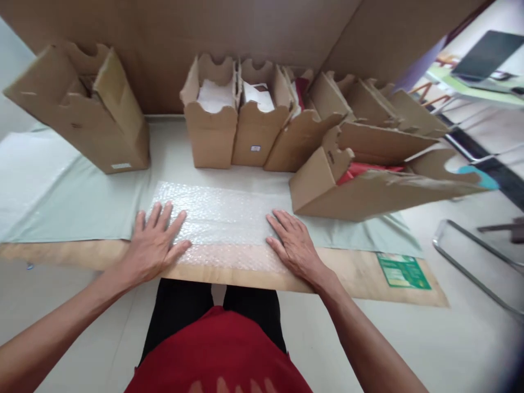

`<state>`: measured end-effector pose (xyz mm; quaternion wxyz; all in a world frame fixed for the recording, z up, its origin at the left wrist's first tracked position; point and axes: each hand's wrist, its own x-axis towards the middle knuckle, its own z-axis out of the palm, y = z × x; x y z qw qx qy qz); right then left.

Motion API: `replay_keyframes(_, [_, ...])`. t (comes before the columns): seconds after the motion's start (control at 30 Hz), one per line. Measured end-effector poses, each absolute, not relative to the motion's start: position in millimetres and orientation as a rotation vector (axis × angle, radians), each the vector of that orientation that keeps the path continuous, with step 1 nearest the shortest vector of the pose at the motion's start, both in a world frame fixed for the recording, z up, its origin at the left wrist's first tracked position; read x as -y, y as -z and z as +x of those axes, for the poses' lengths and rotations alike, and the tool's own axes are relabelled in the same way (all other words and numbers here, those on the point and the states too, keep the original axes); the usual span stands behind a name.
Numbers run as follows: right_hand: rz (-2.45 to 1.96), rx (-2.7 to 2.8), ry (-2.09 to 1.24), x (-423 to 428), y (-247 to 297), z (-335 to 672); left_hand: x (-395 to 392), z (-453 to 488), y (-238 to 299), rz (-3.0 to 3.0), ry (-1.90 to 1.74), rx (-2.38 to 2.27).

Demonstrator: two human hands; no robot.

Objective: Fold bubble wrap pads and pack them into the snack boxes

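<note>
Bubble wrap (225,218), a clear rectangular sheet, lies flat between the person's two hands, its near edge over bare wooden tabletop (344,273). Left hand (155,240) is palm down, fingers spread, at the sheet's left end; right hand (295,243) is likewise flat and spread at the right end. Neither grips anything. Spreading looks finished, as far as one can judge: no fold shows, and any folding or wrapping with it seems not yet begun. Well to the right of the right hand is a green printed packet (404,271). Under the sheet and both sets of fingers runs pale green cloth (98,202). Just beyond the right hand stands a cardboard magazine file (315,191) with red contents (368,169). Farther, beyond the left hand, stands a lone cardboard file (118,142); beyond the gap between the hands, a row of filled cardboard files (256,131).
</note>
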<state>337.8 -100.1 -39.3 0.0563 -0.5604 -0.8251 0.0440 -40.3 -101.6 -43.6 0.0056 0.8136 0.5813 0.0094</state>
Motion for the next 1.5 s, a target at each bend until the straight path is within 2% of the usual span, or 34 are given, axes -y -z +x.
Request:
replay_keyframes(0.23, [-1.704, 2.39, -0.199, 117.7, 27.2, 359.9, 111.6, -52.8, 39.5, 2.634, -0.065, -1.767])
replay_keyframes(0.47, [-1.44, 2.41, -0.173, 71.3, 12.1, 299.0, 45.3, 11.4, 2.8, 2.728, -0.284, -1.649])
replay_keyframes(0.63, [-1.459, 2.576, -0.215, 36.1, 30.2, 275.9, 7.8, 0.2, 21.7, 2.496, -0.063, -1.804])
replay_keyframes(0.8, [-1.412, 2.602, -0.152, 31.9, 42.0, 285.3, 54.6, -70.9, 36.5, 2.293, -0.05, -2.17])
replay_keyframes(0.93, [-1.407, 2.605, -0.144, 32.1, 42.1, 285.3, 112.0, -89.4, 44.6, 2.197, -0.103, -2.341])
replay_keyframes(1.07, [-1.406, 2.611, -0.114, 29.5, 46.8, 285.1, 153.3, -87.8, 52.9, 2.157, -0.266, -2.36])
replay_keyframes(1.2, [-1.368, 2.584, -0.052, 27.2, 53.7, 288.0, 159.8, -93.7, 45.7, 2.064, -0.435, -2.346])
replay_keyframes(1.33, [-1.359, 2.579, -0.003, 26.5, 54.2, 288.5, 119.7, -108.0, 15.4, 2.016, -0.742, -2.393])
replay_keyframes(1.5, [-1.352, 2.596, 0.009, 26.2, 50.3, 288.5, 34.1, -115.7, -17.4, 1.904, -1.148, -2.471])
